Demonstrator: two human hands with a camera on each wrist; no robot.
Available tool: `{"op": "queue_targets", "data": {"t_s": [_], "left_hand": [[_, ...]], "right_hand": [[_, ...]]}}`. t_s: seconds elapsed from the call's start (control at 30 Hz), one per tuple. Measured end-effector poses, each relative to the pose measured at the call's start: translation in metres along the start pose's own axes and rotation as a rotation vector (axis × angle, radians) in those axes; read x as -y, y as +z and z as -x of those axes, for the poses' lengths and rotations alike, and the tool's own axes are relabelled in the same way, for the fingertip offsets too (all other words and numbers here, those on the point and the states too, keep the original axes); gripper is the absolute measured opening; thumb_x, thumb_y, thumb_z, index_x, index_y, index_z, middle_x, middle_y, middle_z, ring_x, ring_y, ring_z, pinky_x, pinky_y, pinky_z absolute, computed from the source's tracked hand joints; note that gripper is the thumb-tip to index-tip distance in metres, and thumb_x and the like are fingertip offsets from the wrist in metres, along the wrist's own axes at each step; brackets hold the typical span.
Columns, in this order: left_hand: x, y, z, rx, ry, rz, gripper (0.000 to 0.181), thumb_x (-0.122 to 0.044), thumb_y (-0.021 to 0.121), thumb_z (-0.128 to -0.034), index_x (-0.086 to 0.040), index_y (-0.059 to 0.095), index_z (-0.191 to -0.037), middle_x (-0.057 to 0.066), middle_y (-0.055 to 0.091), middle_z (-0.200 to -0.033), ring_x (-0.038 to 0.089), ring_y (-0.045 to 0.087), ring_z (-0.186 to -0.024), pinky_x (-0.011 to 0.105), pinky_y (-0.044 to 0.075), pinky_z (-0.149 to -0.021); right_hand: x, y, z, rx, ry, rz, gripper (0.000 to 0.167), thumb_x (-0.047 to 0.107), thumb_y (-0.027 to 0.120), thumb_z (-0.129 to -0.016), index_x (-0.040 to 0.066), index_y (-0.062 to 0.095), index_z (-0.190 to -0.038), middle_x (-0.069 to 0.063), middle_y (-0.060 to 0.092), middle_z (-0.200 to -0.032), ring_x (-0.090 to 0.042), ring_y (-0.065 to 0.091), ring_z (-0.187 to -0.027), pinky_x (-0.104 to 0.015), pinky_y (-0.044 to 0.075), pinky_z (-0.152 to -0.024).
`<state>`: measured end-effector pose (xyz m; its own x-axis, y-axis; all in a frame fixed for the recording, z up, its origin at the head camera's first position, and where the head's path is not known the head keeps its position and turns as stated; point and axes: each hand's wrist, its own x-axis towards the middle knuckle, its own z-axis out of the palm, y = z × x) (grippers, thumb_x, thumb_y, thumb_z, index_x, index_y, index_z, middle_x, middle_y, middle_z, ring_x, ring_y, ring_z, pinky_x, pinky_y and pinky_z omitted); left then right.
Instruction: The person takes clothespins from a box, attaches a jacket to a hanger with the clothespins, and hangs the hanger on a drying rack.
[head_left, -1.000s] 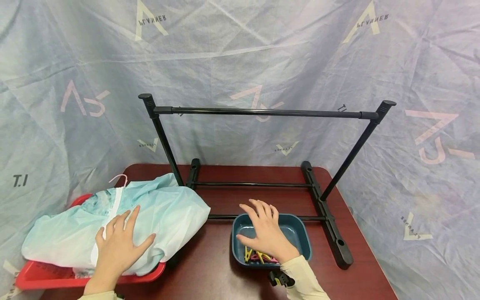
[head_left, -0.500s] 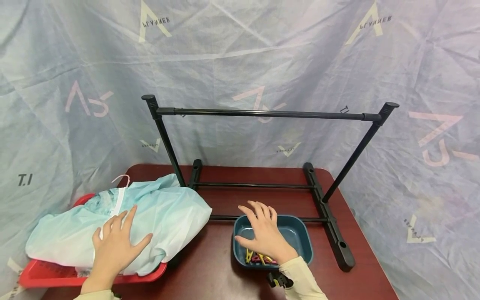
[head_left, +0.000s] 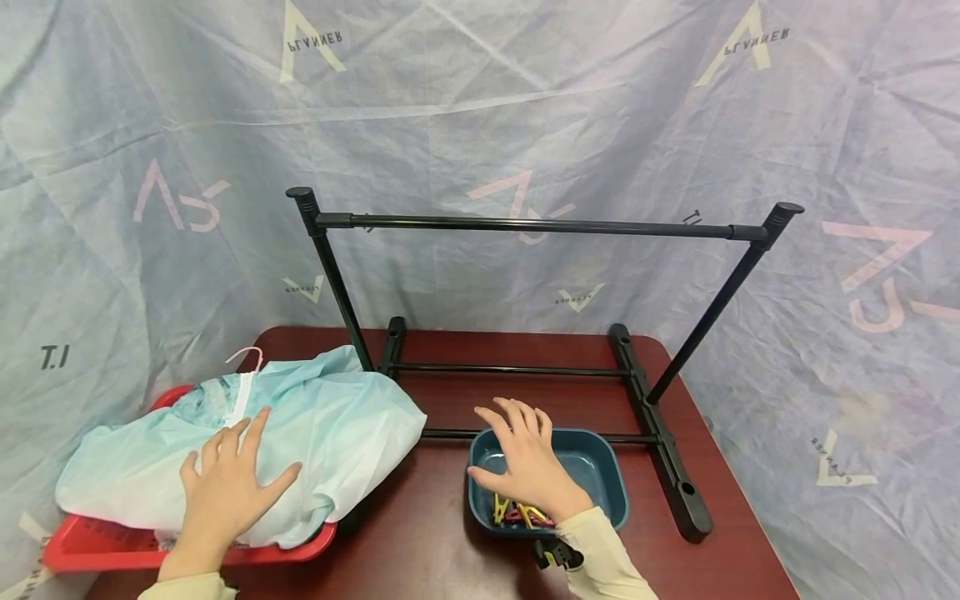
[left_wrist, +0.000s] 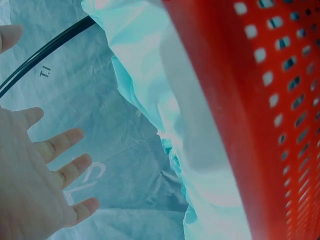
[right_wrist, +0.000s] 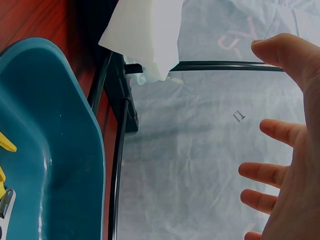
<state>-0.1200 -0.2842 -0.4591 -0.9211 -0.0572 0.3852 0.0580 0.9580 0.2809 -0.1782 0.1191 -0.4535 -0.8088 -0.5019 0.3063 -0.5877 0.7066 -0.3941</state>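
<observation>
My left hand (head_left: pixel 225 487) hovers over a light blue-and-white garment (head_left: pixel 337 433), its fingers spread and holding nothing. The garment lies folded over a red perforated basket (head_left: pixel 187 558), and a pale pink hanger hook (head_left: pixel 251 353) sticks out of its top. In the left wrist view a gap shows between the left fingers (left_wrist: pixel 65 145) and the cloth. My right hand (head_left: pixel 528 467), fingers apart and nothing in them, is above a dark blue tub (head_left: pixel 603 467). Several yellow and pink clothespins (head_left: pixel 517 512) lie in the tub's near end, partly hidden by that hand.
Behind the tub stands a black garment rack (head_left: pixel 525 223) with one top bar, two uprights and low crossbars. Its right foot (head_left: pixel 678 492) reaches toward the front of the dark red table (head_left: pixel 420 533). A printed grey-blue cloth (head_left: pixel 465 125) hangs behind and at the sides.
The whole scene shifts slightly to the right in the head view. Both hands keep their poses; the left hand drifts a little left over the garment.
</observation>
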Motion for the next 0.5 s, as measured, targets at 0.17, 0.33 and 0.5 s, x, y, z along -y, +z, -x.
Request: {"op": "queue_targets", "data": {"t_s": [0.17, 0.33, 0.5], "left_hand": [[0.0031, 0.0010, -0.0009, -0.010, 0.002, 0.006, 0.089, -0.049, 0.073, -0.0794, -0.010, 0.035, -0.150, 0.030, 0.045, -0.131, 0.051, 0.035, -0.120, 0.077, 0.018, -0.089], [0.0065, 0.0010, -0.0029, -0.014, -0.003, 0.007, 0.090, -0.049, 0.072, -0.0796, -0.011, 0.034, -0.152, 0.030, 0.043, -0.132, 0.052, 0.034, -0.120, 0.077, 0.018, -0.089], [0.0097, -0.0019, -0.0028, -0.023, -0.010, -0.004, 0.091, -0.050, 0.072, -0.0795, -0.012, 0.033, -0.152, 0.030, 0.042, -0.133, 0.052, 0.033, -0.122, 0.077, 0.019, -0.089]], "right_hand": [[-0.0018, 0.0016, -0.0001, 0.010, 0.012, -0.004, 0.079, 0.053, 0.070, -0.084, 0.022, 0.039, -0.150, -0.013, 0.033, -0.153, -0.032, 0.026, -0.139, -0.061, 0.015, -0.106], [-0.0017, 0.0039, -0.0026, -0.006, -0.008, -0.004, 0.079, 0.052, 0.070, -0.084, 0.022, 0.039, -0.150, -0.012, 0.033, -0.152, -0.032, 0.026, -0.139, -0.061, 0.015, -0.106], [0.0013, 0.0069, -0.0058, -0.035, -0.044, -0.005, 0.077, 0.050, 0.071, -0.085, 0.021, 0.040, -0.149, -0.014, 0.034, -0.151, -0.033, 0.028, -0.137, -0.061, 0.017, -0.105]]}}
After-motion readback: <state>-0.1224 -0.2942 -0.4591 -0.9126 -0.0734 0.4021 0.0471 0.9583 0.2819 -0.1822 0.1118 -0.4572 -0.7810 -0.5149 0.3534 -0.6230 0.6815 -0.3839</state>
